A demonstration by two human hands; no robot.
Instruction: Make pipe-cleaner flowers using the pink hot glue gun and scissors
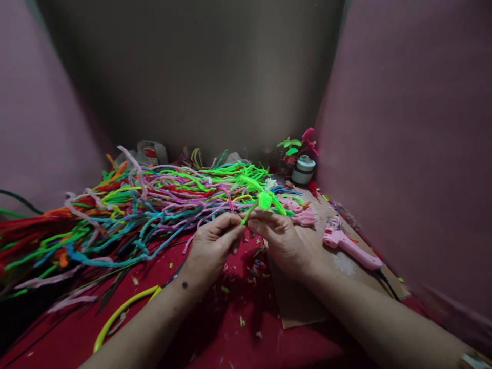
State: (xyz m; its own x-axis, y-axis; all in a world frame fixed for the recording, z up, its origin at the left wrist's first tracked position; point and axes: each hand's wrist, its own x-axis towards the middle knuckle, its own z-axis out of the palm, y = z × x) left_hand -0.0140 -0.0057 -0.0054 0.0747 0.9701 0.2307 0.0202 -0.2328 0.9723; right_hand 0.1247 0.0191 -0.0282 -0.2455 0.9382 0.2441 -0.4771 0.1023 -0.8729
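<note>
A bright green chenille-stem flower (264, 200) was found at the centre of the view, held in the air between both hands. Its stem, the long axis, ran from the fingertips up to the right and away from the wearer. The left hand (217, 233) was pinched, thumb against forefinger, on the stem's lower end; the right hand (282, 241) had its fingers curled, with thumb and forefinger closed on the stem just beside the left fingertips. The petalled head lay directly above the right fingers, making that hand the nearer to it. Behind and to the left lay a loose pile of multicoloured chenille stems (172, 192). To the right, a pink glue gun (357, 251) rested on a cardboard sheet (300, 302). Scraps were noted on the red cloth (230, 318) below; yellow handles (111, 320) lay beside the left forearm.
</note>
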